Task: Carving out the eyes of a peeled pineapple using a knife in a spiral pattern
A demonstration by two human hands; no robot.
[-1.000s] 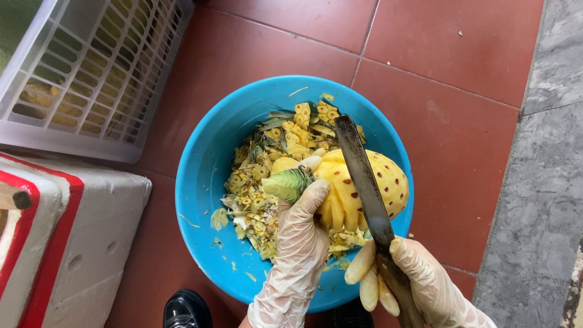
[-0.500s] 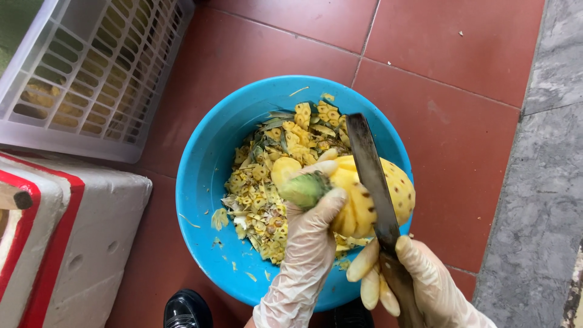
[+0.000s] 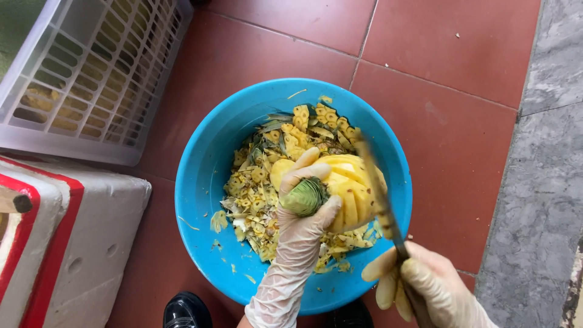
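Head view looks down on a round blue plastic bowl of yellow and green peel scraps on red floor tiles. Left hand, in a thin clear glove, grips the peeled yellow pineapple by its green stub above the bowl. Right hand, gloved too, is closed around a long dark knife that lies against the fruit.

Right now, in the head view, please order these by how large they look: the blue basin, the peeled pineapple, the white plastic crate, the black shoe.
1. Blue basin, largest.
2. White plastic crate, cut off by the frame, so unsure against the basin.
3. Peeled pineapple, nearer the camera.
4. Black shoe, smallest, partly cut off.
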